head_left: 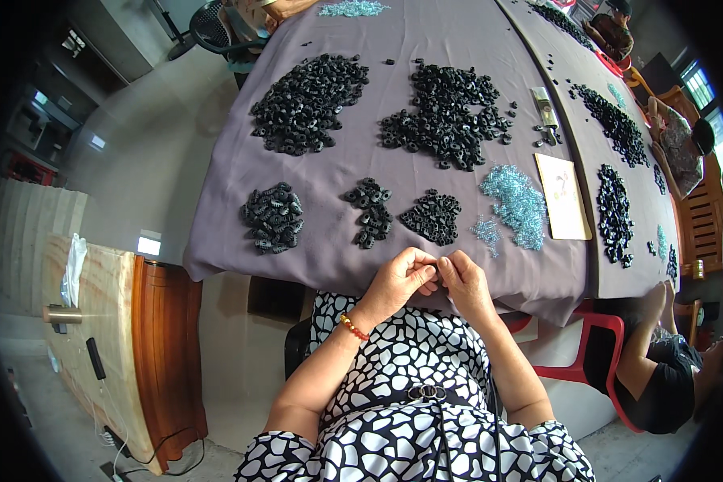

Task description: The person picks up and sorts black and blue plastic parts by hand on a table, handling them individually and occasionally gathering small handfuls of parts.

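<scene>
My left hand [401, 279] and my right hand [464, 281] meet at the near edge of the cloth-covered table, thumbs and fingertips pinched together. Whatever sits between them is too small and covered to make out. Just beyond my fingers lies a small heap of black ring-like parts [431, 218]. Left of it is a loose group of black parts [370, 212], then a pile of ribbed black pieces [273, 217]. To the right, small clear-blue pieces [515, 206] are spread in a heap.
Two big heaps of black parts [311, 104] [450, 112] lie farther back. A cream card [563, 197] and a tube [545, 106] rest at the right. Another person [658, 361] sits by a red chair [594, 353]; a wooden table [96, 345] stands at left.
</scene>
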`<action>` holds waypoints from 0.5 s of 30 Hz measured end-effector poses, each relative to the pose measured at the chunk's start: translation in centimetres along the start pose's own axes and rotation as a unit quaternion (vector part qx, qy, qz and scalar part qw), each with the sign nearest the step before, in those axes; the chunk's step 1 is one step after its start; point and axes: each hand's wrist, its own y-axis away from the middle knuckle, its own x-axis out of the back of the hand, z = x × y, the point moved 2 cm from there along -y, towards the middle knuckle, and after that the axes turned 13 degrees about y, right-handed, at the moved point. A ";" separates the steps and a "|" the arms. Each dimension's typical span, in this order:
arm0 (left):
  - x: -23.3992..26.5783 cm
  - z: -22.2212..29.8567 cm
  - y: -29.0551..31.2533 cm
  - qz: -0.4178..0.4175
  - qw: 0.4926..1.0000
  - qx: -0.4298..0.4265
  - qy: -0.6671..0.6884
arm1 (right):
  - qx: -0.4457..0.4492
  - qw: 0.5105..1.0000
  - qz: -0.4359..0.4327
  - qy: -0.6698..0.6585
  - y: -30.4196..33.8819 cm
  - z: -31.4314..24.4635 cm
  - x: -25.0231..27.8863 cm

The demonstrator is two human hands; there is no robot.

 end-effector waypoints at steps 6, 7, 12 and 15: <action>-0.1 -0.2 0.0 0.008 1.000 0.002 0.008 | 0.026 0.999 0.040 0.002 0.4 0.2 -0.3; -0.1 -0.2 0.0 0.009 1.000 0.002 0.009 | 0.006 0.999 0.020 -0.026 0.4 0.1 -0.2; 0.1 -0.2 0.0 0.001 1.000 0.012 0.020 | -0.015 0.999 -0.010 -0.046 0.3 0.0 0.1; 0.2 -0.1 0.1 -0.007 0.999 0.016 0.033 | -0.007 1.000 -0.012 -0.005 0.1 0.3 -0.1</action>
